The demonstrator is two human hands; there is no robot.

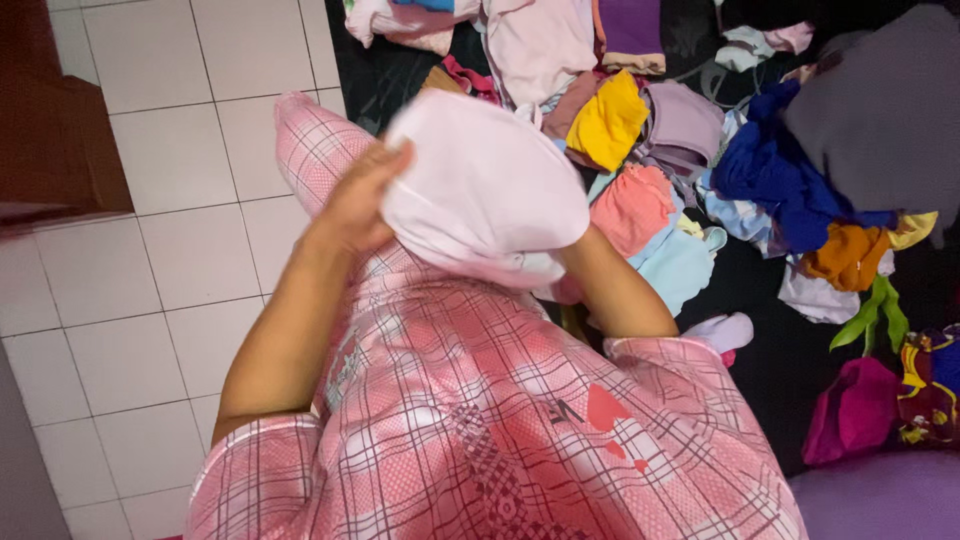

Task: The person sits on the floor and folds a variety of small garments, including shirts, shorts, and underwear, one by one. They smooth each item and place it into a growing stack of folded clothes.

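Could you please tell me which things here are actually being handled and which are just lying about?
In hand:
- pale pink garment, held up over the lap
- left hand, gripping its left edge
- right hand, hidden behind the garment

Lying about:
- yellow cloth
- blue garment
- orange cloth
- magenta cloth
- white tiled floor

Beneath you lies a floor of square white tiles [170, 150] with grey grout lines. A dark reddish-brown wooden piece of furniture [50, 130] stands at upper left. To your right a black surface [770, 350] spreads out, and lighting is even and soft.
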